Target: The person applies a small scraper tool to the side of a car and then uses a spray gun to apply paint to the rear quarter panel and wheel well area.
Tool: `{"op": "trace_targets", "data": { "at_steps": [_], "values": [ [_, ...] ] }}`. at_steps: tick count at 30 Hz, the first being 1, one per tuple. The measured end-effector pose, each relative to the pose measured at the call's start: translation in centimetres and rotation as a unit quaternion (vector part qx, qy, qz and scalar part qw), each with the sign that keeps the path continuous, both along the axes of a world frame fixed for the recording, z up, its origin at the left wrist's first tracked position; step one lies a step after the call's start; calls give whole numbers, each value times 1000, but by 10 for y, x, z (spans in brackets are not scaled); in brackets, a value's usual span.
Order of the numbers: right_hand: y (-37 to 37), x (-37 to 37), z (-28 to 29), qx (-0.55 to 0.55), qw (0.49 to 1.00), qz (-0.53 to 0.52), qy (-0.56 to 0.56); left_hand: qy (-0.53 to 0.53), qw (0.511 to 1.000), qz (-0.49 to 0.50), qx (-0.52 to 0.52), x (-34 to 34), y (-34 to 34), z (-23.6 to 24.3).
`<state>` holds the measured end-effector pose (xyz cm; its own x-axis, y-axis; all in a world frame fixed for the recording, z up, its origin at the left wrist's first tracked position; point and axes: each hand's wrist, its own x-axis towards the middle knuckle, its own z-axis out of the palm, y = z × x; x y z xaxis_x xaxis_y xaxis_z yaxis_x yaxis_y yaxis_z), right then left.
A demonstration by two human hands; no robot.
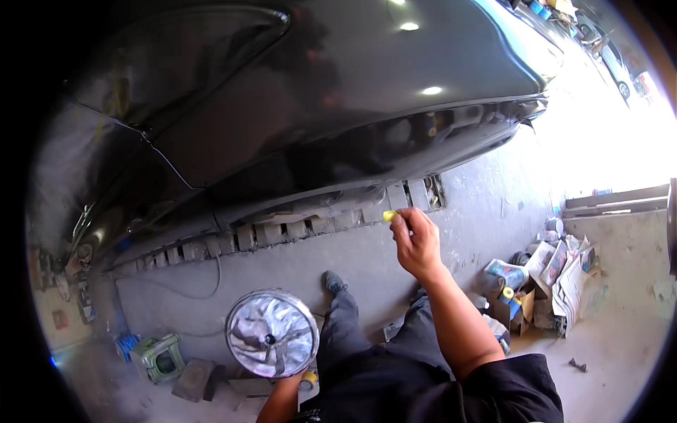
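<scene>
My right hand [417, 243] is raised in front of the car's lower edge. Its thumb and fingers pinch a small yellow piece [389, 216], too small to name. At the lower left is a round, lid-like silver disc [264, 328] with a smeared surface and a black centre. My left hand [302, 375] is at its lower rim, seemingly supporting it, though the disc hides most of the fingers. Beyond both hands stands a dark, glossy car [331, 106], its body panel and bumper filling the upper view.
A slotted floor grate [296, 229] runs below the car. Newspapers [568, 285], cans and boxes are heaped at right, beside a low wall [620, 247]. A green case-like object [159, 358] stands lower left. A hose [215, 278] lies on the grey floor.
</scene>
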<state>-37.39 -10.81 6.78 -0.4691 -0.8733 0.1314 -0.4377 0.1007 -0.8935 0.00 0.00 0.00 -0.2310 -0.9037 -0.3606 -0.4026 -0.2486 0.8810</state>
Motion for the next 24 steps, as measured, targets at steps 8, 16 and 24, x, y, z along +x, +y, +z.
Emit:
{"op": "trace_targets", "data": {
  "at_steps": [8, 16, 24],
  "values": [
    [-41, 26, -26, -45, 998, -25, 28, -117, 987, -12, -114, 60, 18, -45],
    [-74, 50, -37, -71, 990, -72, 102, -68, 995, -3, -78, 61, 20, -43],
    [-101, 59, -37, -64, 980, -125, 143, -133, 985, -58, -95, 101, 34, -63]
  ]
}}
